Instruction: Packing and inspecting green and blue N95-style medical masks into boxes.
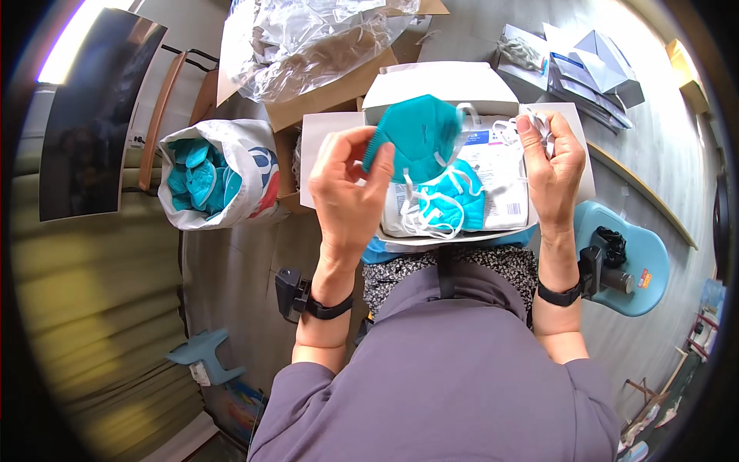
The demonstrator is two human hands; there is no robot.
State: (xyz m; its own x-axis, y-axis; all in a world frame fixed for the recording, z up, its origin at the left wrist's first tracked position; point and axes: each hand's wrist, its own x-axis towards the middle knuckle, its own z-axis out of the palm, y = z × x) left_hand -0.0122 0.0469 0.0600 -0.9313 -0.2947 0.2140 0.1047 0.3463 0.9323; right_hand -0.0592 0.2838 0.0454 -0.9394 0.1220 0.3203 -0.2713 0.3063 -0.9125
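Note:
My left hand (346, 181) pinches the left edge of a teal face mask (423, 138), raised above an open white carton (443, 86). White straps run from the mask's right side. In my right hand (550, 165), closed fingers grip a bunch of white straps (544, 127); whether these belong to the same mask I cannot tell. Below the raised mask, another teal mask (454, 202) with tangled white straps lies in the carton. It rests on white printed packets (504, 181).
To the left stands a white bag (242, 138) filled with teal masks (202, 181). A brown cardboard box (308, 108) with clear plastic is behind. Opened boxes (608, 69) lie at the far right. A light blue stool (650, 269) holding a dark cylinder stands right.

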